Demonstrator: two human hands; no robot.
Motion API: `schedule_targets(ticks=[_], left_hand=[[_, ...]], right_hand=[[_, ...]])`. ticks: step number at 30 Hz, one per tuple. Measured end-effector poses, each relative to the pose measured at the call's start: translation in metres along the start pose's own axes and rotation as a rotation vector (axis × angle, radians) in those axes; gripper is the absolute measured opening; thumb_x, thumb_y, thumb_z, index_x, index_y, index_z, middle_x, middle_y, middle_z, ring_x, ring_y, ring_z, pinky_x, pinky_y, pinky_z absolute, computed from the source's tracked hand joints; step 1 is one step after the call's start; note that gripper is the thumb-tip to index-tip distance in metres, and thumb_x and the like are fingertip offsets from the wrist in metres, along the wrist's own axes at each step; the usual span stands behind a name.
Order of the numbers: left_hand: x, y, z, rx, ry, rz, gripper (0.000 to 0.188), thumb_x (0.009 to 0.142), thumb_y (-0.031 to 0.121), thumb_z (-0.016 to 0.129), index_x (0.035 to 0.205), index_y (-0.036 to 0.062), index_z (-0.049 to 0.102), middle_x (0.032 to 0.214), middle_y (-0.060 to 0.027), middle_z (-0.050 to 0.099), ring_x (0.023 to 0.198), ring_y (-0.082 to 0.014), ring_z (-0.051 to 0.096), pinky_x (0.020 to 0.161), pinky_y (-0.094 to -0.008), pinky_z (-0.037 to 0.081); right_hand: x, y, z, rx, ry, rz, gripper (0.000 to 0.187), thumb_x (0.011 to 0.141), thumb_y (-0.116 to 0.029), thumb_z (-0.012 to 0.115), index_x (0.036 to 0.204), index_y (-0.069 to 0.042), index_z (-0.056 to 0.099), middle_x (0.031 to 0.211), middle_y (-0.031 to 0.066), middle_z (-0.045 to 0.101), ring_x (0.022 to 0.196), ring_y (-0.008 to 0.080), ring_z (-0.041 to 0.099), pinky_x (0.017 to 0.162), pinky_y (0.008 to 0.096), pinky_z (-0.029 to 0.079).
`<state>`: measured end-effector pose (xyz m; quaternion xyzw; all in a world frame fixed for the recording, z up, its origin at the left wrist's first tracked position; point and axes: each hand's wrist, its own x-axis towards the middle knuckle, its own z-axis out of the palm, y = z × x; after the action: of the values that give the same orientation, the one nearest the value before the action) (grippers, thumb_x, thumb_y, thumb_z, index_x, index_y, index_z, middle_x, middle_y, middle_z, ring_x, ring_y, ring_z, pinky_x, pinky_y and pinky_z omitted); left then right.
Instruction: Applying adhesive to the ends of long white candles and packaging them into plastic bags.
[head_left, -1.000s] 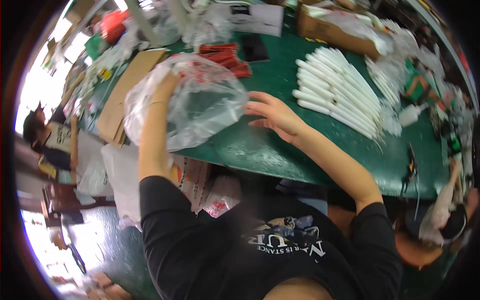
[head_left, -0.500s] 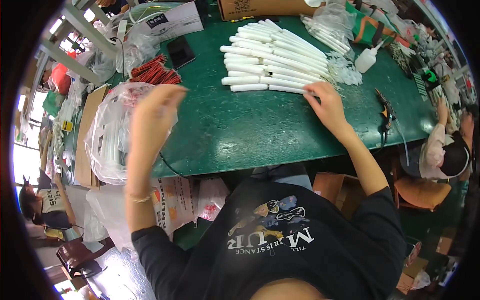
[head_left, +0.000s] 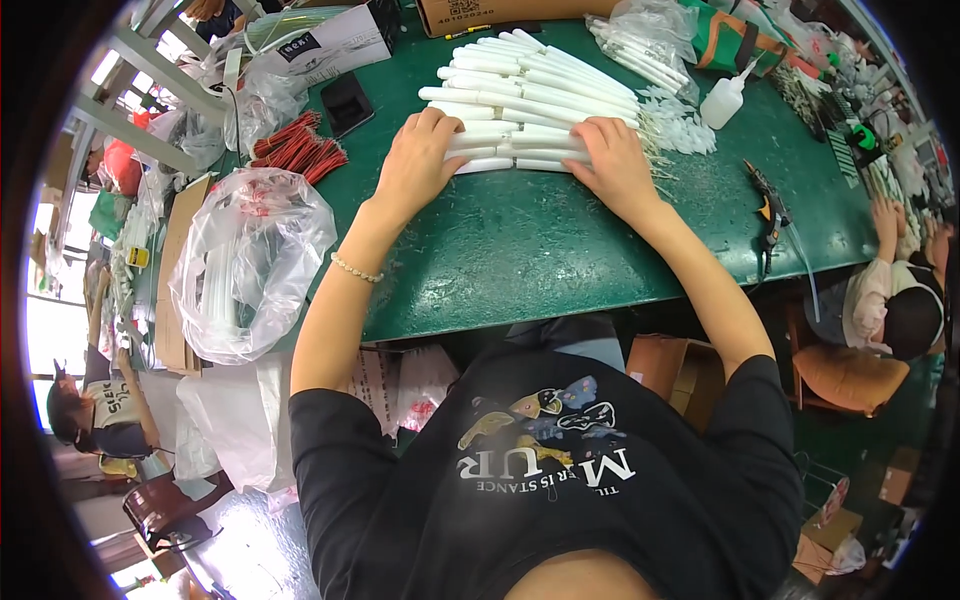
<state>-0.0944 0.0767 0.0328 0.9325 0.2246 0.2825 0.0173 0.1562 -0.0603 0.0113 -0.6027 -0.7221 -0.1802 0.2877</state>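
A fanned pile of white plastic tubes (head_left: 560, 90) lies on the green table in front of me, with thin pale wires (head_left: 655, 160) at its right end. My left hand (head_left: 415, 165) is closed round the left ends of the nearest tubes. Farther right along the same tubes, my right hand (head_left: 615, 165) grips them, thumb on the near side and fingers over the top. How many tubes each hand holds is partly hidden by the fingers. Small clear plastic pieces (head_left: 680, 122) are heaped right of the pile.
On the left are a clear plastic bag (head_left: 255, 270), red wires (head_left: 300, 147) and a black phone (head_left: 347, 104). To the right are a white squeeze bottle (head_left: 724, 102) and a hot glue gun (head_left: 770, 215). A cardboard box (head_left: 520, 12) stands behind; another person (head_left: 895, 300) sits far right.
My left hand has swung right from above the plastic bag onto the tubes' left ends. My right hand has shifted slightly left and now grips the tubes. The view has shifted a little.
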Motion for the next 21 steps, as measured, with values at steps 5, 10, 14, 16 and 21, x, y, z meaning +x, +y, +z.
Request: schedule_targets(ticks=[5, 10, 14, 16, 21], left_hand=[[-0.003, -0.001, -0.001, 0.027, -0.081, 0.052, 0.028, 0.075, 0.012, 0.071, 0.1, 0.006, 0.059, 0.099, -0.0096, 0.058, 0.097, -0.0302, 0.055, 0.086, -0.0406, 0.045], [-0.005, 0.004, 0.003, 0.153, -0.101, 0.087, 0.027, 0.077, 0.01, 0.068, 0.102, 0.0052, 0.058, 0.098, -0.0102, 0.058, 0.096, -0.0294, 0.056, 0.086, -0.0402, 0.045], [-0.011, 0.008, 0.008, 0.209, -0.059, 0.105, 0.029, 0.077, 0.009, 0.067, 0.104, 0.0046, 0.057, 0.099, -0.011, 0.057, 0.096, -0.0298, 0.055, 0.087, -0.04, 0.045], [-0.016, 0.015, 0.007, 0.233, -0.023, 0.108, 0.03, 0.077, 0.008, 0.066, 0.105, 0.0046, 0.056, 0.1, -0.0115, 0.055, 0.097, -0.0303, 0.055, 0.088, -0.0401, 0.045], [-0.04, 0.036, -0.004, 0.161, -0.022, 0.109, 0.03, 0.077, 0.005, 0.064, 0.106, 0.0045, 0.056, 0.101, -0.0116, 0.055, 0.098, -0.0305, 0.055, 0.089, -0.04, 0.045]], right_hand=[[0.002, -0.002, 0.0, -0.069, -0.008, -0.169, 0.033, 0.074, -0.016, 0.071, 0.103, -0.008, 0.057, 0.099, 0.0073, 0.055, 0.1, 0.0257, 0.051, 0.086, 0.0379, 0.041], [0.001, -0.005, 0.004, -0.093, -0.068, -0.174, 0.03, 0.075, -0.016, 0.069, 0.101, -0.008, 0.057, 0.097, 0.0066, 0.055, 0.099, 0.0247, 0.051, 0.088, 0.0372, 0.04], [-0.003, -0.014, 0.004, -0.13, -0.075, -0.131, 0.031, 0.075, -0.015, 0.068, 0.103, -0.007, 0.056, 0.101, 0.007, 0.056, 0.098, 0.0251, 0.052, 0.086, 0.0374, 0.039], [-0.004, -0.017, 0.001, -0.162, -0.088, -0.114, 0.03, 0.076, -0.015, 0.068, 0.103, -0.007, 0.055, 0.101, 0.007, 0.056, 0.097, 0.0248, 0.052, 0.085, 0.037, 0.039], [-0.027, -0.037, -0.017, -0.248, -0.191, -0.135, 0.026, 0.078, -0.015, 0.065, 0.101, -0.007, 0.055, 0.099, 0.0064, 0.056, 0.096, 0.023, 0.052, 0.084, 0.0357, 0.038]])
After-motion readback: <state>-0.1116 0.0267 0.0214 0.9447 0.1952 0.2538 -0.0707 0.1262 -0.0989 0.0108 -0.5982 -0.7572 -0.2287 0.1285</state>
